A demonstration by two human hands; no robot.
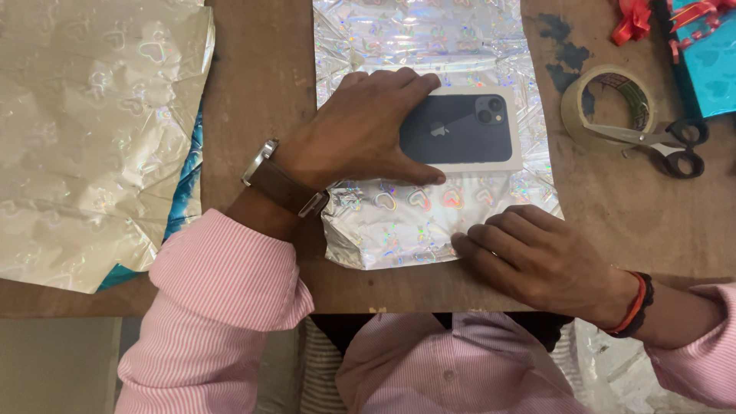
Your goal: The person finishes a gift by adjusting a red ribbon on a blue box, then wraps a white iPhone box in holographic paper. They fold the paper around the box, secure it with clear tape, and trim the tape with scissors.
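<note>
The flat white rectangular box with a dark phone pictured on its lid [468, 130] lies on a crinkled sheet of silver holographic wrapping foil with heart shapes [429, 222], which is spread on the brown wooden worktop [261, 84]. The left hand [360, 130] rests palm-down over the box's left end, fingers spread, pressing rather than gripping. The right hand [537, 257] lies flat on the foil's near edge, fingers extended, holding nothing. A roll of clear adhesive tape [606, 107] sits to the right, touching black-handled scissors [659, 146]. A second large silver foil sheet [92, 130] covers the worktop's left side.
</note>
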